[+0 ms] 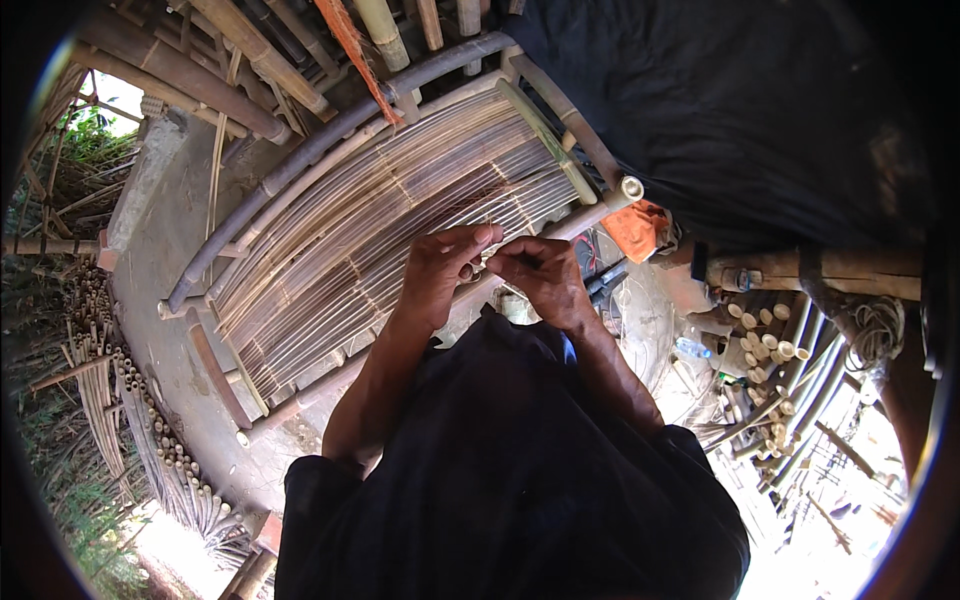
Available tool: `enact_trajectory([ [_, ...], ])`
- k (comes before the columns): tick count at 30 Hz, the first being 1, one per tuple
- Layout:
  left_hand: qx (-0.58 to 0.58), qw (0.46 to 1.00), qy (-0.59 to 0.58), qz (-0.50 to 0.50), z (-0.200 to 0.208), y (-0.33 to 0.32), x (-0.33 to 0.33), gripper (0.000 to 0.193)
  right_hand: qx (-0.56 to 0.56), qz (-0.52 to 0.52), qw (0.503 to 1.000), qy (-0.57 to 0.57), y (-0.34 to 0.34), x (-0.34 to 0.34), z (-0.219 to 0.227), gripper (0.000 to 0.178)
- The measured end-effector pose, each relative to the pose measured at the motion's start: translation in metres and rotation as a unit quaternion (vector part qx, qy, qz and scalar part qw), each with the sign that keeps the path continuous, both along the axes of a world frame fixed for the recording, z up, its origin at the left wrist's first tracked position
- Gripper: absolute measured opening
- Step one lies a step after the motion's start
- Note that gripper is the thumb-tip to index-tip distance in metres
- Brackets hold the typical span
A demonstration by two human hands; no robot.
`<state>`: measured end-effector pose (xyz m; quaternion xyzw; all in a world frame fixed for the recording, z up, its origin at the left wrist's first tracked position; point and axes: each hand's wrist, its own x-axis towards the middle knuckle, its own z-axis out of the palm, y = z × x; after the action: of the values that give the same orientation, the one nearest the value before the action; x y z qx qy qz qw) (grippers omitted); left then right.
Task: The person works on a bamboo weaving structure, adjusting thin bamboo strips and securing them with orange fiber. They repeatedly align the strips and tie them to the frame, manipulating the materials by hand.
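Observation:
Both of my hands meet close together over the near edge of a bamboo bench with a slatted seat. My left hand is closed, thumb and fingertips pinched together. Beside it my right hand is closed in a similar pinch. Whatever lies between the fingertips is too small to make out. Beneath the hands, the seat's thin split slats run lengthwise, crossed by pale binding lines. A round bamboo rail runs along the bench's near side.
Bamboo poles lean beyond the bench. Cut bamboo stands in a long stack at left. More cut pieces lie at right, near a coil of cord and a plastic bottle. Dark cloth hangs at upper right, above an orange cloth.

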<state>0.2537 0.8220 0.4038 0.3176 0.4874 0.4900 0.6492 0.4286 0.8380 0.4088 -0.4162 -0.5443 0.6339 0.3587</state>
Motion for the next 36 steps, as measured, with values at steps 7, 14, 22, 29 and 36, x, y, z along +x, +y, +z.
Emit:
enact_trajectory([
  [7,0.03,0.998,-0.041,0.041,-0.005,0.003,0.007,0.018,0.001,0.013,1.0,-0.008,-0.002,0.006,0.0,0.012],
  [14,0.022,0.997,-0.029,0.062,-0.003,0.005,0.007,0.018,-0.021,0.009,1.0,-0.017,-0.002,0.008,-0.003,0.013],
  [22,0.05,0.996,0.033,0.066,-0.006,-0.002,0.012,0.018,0.06,-0.072,0.994,-0.048,0.002,0.008,-0.013,0.028],
  [29,0.089,0.983,0.16,0.019,-0.025,-0.015,0.017,0.018,-0.013,-0.011,0.998,0.066,0.014,0.003,-0.019,0.02],
  [36,0.089,0.98,0.173,0.034,-0.025,-0.02,0.022,0.018,-0.029,-0.026,0.994,0.106,0.017,0.005,-0.023,0.009],
])
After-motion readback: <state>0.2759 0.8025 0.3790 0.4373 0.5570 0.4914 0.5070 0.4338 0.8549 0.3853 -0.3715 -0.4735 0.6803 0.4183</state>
